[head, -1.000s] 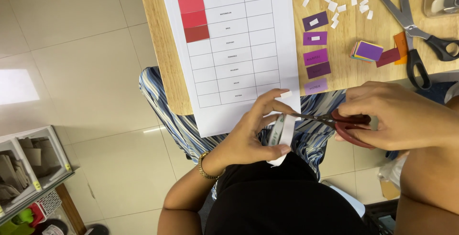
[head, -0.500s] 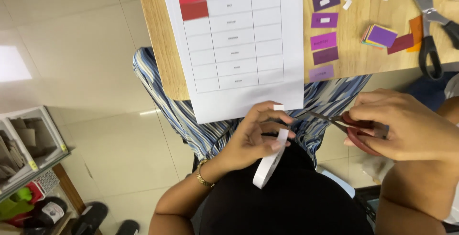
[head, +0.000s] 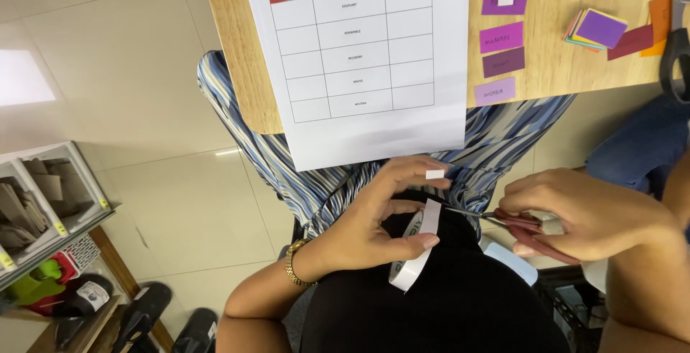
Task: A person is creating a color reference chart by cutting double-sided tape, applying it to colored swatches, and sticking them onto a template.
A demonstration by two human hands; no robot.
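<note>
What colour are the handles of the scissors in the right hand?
Dark red handles, seen in the head view, gripped by the right hand.

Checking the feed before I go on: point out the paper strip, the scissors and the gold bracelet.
paper strip (head: 417, 252), head view, on its white middle.
scissors (head: 528, 225), head view, on the red handle.
gold bracelet (head: 293, 261), head view, on the band.

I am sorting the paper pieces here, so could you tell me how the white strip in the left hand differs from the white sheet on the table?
The white strip is narrow, curled and held in the air; the white sheet is broad, flat and hangs over the table edge. The sheet has a printed grid with red swatches; the strip has none. Both are white paper.
</note>
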